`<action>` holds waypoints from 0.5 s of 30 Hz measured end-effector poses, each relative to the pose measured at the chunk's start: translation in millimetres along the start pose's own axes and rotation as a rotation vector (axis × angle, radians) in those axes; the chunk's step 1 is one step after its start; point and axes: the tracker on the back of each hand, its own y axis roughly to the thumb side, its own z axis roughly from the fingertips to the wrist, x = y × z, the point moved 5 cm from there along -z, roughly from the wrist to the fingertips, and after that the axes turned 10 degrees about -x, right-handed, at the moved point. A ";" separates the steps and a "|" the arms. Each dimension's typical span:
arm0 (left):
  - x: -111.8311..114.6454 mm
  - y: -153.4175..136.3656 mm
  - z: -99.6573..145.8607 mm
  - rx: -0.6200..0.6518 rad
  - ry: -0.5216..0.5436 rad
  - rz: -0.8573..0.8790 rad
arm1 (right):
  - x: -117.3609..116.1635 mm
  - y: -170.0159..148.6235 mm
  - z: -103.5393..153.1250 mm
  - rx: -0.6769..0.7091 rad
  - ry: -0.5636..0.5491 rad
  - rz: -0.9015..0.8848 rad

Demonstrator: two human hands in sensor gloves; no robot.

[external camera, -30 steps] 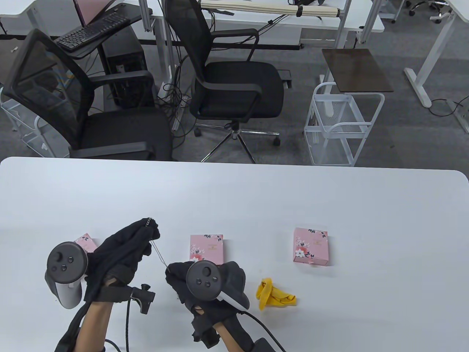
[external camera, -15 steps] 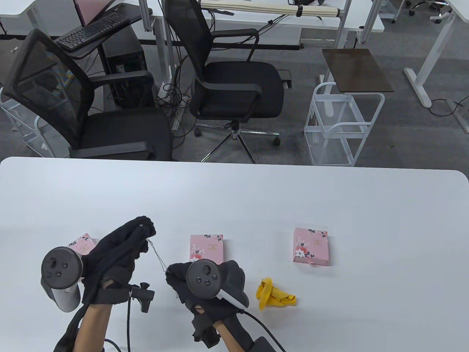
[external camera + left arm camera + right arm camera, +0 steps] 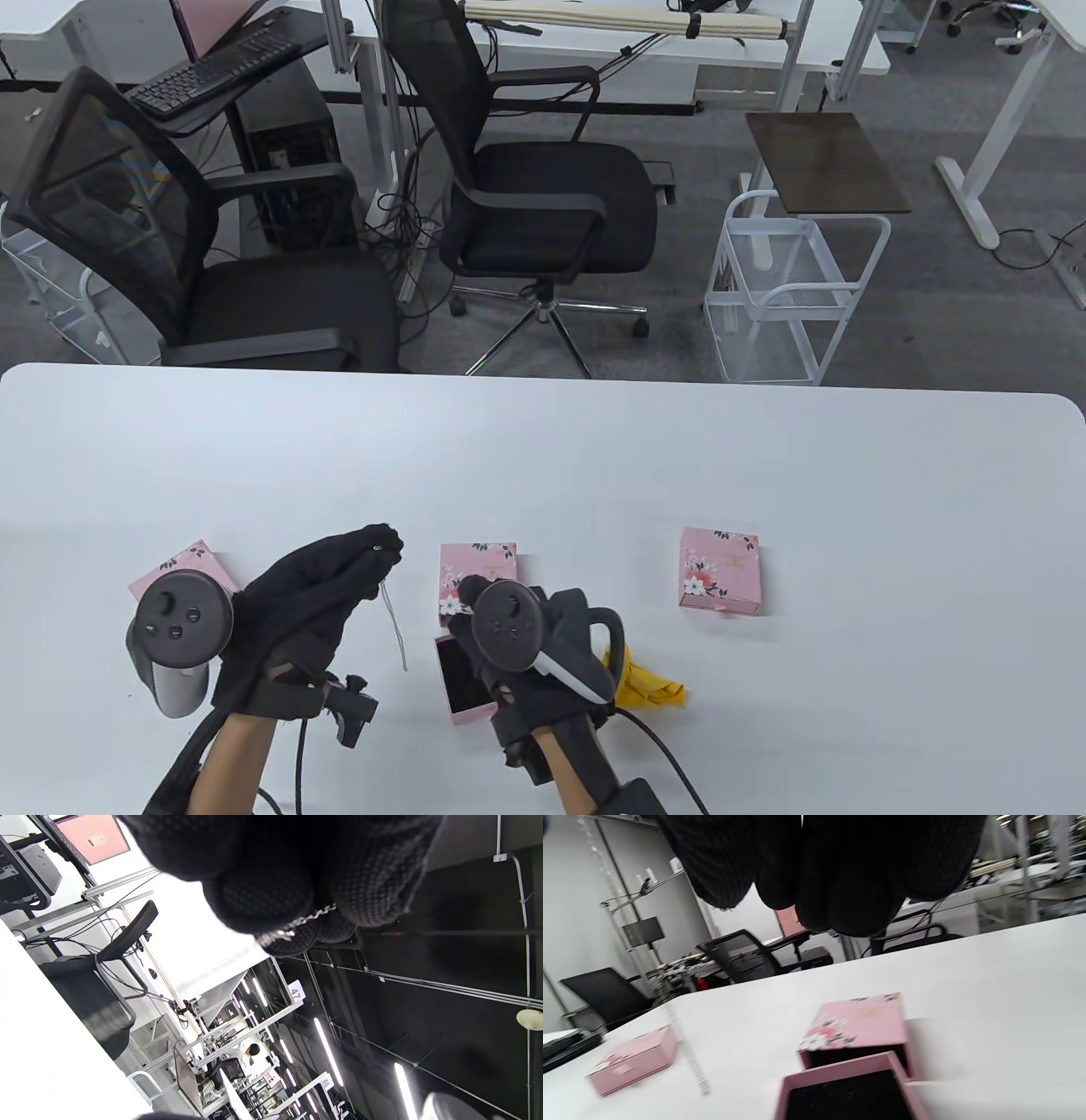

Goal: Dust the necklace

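Note:
A thin silver necklace [image 3: 394, 624] hangs from my left hand [image 3: 377, 548], which pinches its upper end above the table. The left wrist view shows the chain [image 3: 305, 921] between the gloved fingertips [image 3: 271, 895]. The chain's lower end dangles free just above the tabletop, blurred in the right wrist view [image 3: 689, 1058]. My right hand [image 3: 465, 594] is apart from the chain, over the middle pink box [image 3: 488, 564], with curled fingers [image 3: 831, 912] holding nothing I can see. That box's drawer [image 3: 458, 679] is pulled out, dark inside [image 3: 848, 1090]. A yellow cloth [image 3: 653, 689] lies crumpled just right of my right wrist.
A second pink box [image 3: 182, 570] lies behind my left hand and a third [image 3: 719, 570] stands to the right. The white table [image 3: 594, 458] stretches wide beyond them. Office chairs and a wire cart stand past its far edge.
My right hand has let go of the chain's lower end and moved right and forward over the middle box, uncovering its drawer. My left hand shifted right; the chain now hangs loose.

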 end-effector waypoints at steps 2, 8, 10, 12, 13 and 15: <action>0.9 -0.3 0.0 -0.002 -0.001 0.000 | 11.1 -29.0 -0.9 -0.069 -0.005 0.023; 0.4 2.3 1.5 0.005 -0.004 0.003 | 18.5 -120.4 12.3 -0.277 0.034 0.236; 0.8 2.2 1.5 0.007 -0.005 0.005 | 7.0 -136.0 15.7 -0.311 0.091 0.276; 1.7 2.1 1.6 0.008 -0.007 0.003 | -14.7 -151.0 17.5 -0.347 0.212 0.290; 2.1 2.0 1.6 0.008 -0.008 0.001 | -21.7 -153.7 18.0 -0.355 0.258 0.289; 2.9 1.8 1.6 0.007 -0.009 -0.001 | -46.6 -157.7 19.9 -0.346 0.408 0.299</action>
